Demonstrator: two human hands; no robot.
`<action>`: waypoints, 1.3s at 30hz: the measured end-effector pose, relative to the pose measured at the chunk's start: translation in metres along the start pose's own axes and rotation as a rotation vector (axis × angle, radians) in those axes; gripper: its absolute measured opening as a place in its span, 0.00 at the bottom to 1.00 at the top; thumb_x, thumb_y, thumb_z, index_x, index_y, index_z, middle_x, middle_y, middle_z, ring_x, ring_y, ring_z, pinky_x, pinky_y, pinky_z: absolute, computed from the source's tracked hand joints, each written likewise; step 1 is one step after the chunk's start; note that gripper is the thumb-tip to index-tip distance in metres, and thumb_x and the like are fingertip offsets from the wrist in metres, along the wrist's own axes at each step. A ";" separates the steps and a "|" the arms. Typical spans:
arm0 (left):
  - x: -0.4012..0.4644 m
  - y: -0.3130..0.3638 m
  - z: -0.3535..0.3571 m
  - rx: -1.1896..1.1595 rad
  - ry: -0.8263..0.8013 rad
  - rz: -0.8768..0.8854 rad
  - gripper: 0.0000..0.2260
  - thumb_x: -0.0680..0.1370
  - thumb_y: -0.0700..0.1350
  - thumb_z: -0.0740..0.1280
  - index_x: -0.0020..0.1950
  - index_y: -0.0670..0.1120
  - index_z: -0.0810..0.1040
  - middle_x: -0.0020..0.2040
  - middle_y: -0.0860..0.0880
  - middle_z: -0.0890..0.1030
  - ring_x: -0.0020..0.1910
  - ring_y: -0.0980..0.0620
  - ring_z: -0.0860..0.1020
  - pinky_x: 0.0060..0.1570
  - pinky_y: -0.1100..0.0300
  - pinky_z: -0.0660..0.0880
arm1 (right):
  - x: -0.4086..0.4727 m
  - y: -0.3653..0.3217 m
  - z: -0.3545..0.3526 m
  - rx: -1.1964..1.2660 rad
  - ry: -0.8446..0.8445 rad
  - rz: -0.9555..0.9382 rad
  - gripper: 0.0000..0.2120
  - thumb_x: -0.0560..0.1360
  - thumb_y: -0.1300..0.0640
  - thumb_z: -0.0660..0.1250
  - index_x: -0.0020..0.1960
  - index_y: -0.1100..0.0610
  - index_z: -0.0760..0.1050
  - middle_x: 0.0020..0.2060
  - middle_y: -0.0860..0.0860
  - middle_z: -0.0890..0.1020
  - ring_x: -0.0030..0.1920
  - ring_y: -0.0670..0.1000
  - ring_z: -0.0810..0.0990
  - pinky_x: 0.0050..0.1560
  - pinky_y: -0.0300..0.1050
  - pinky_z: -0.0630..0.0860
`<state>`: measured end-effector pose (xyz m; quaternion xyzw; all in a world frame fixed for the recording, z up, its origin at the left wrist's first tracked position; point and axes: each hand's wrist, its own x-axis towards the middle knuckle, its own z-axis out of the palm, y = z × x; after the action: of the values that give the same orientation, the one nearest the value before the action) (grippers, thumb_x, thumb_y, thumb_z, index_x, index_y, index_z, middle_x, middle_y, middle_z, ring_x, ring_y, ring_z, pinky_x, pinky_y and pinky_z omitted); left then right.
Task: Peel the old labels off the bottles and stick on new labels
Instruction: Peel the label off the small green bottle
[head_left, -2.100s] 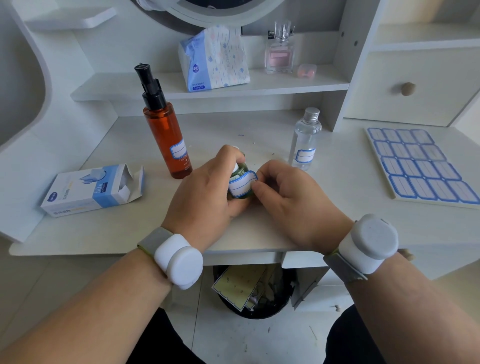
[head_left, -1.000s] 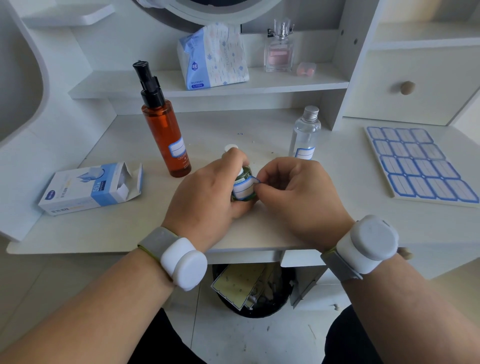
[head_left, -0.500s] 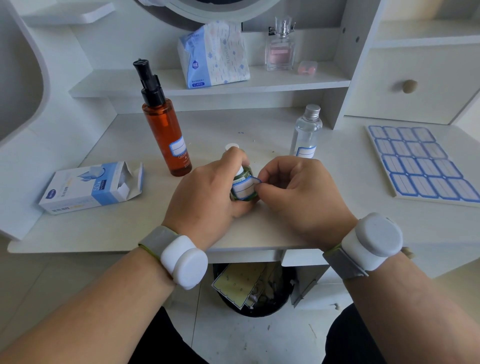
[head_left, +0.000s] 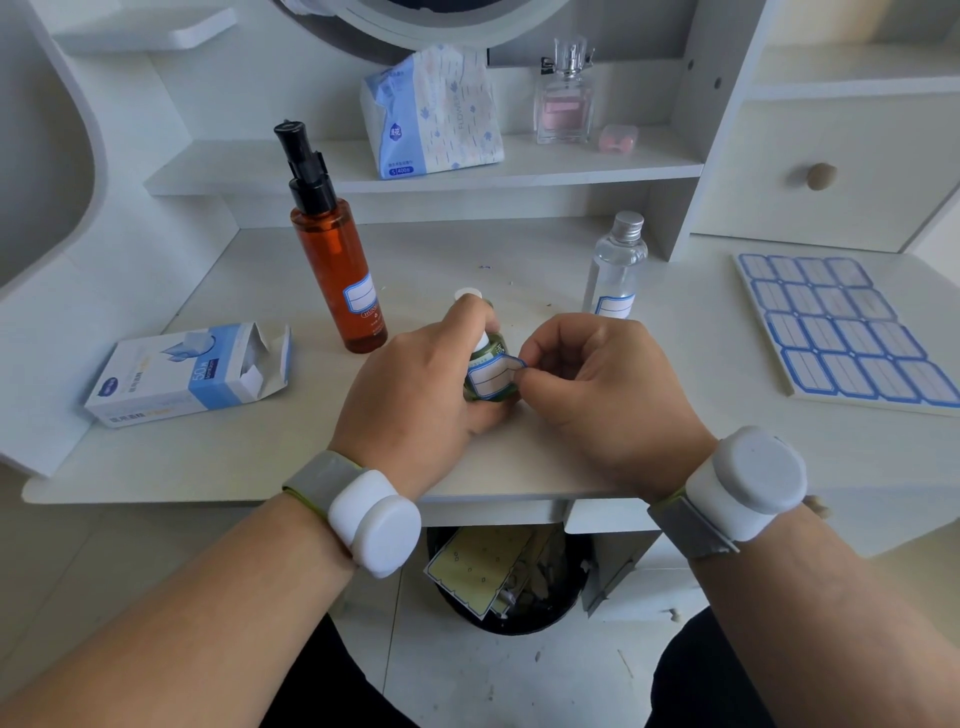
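Soft, even daylight fills my view; I think it comes from the upper right, where the drawer unit (head_left: 831, 171) is washed palest, though no window shows. The white table (head_left: 249, 457) is bright without harsh glare, and my left hand (head_left: 415, 395) and right hand (head_left: 597, 395) throw only faint shadows beneath them. The bin (head_left: 540, 618) under the table sits in deeper shade. The amber bottle (head_left: 337, 275) glows evenly, with a thin highlight. Focus is sharp at the centre; toward the edges the wide lens bends the shelf (head_left: 415, 176) lines and stretches my forearms, which look slightly soft.
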<state>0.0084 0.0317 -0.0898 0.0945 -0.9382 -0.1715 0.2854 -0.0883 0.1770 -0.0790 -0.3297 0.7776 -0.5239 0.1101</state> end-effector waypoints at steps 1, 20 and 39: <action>0.000 0.000 0.000 0.000 -0.001 -0.003 0.24 0.70 0.51 0.79 0.59 0.51 0.70 0.43 0.56 0.78 0.38 0.46 0.80 0.34 0.54 0.76 | 0.000 0.000 0.000 -0.002 -0.002 -0.001 0.05 0.70 0.62 0.71 0.38 0.53 0.81 0.33 0.50 0.84 0.32 0.45 0.77 0.36 0.42 0.75; 0.001 0.002 -0.002 -0.022 -0.019 -0.068 0.23 0.70 0.50 0.79 0.59 0.51 0.71 0.41 0.58 0.75 0.37 0.47 0.76 0.34 0.56 0.73 | -0.007 -0.006 0.004 -0.088 0.036 -0.110 0.09 0.69 0.64 0.71 0.36 0.51 0.79 0.31 0.48 0.81 0.30 0.43 0.75 0.32 0.32 0.71; 0.001 0.003 -0.004 -0.008 -0.033 -0.073 0.24 0.71 0.51 0.78 0.61 0.51 0.71 0.43 0.59 0.75 0.38 0.51 0.73 0.36 0.58 0.71 | -0.011 -0.008 0.006 -0.114 0.029 -0.156 0.08 0.69 0.65 0.71 0.37 0.53 0.79 0.28 0.49 0.80 0.30 0.44 0.75 0.31 0.30 0.69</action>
<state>0.0097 0.0337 -0.0854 0.1248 -0.9380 -0.1869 0.2639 -0.0742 0.1775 -0.0762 -0.3874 0.7797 -0.4905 0.0385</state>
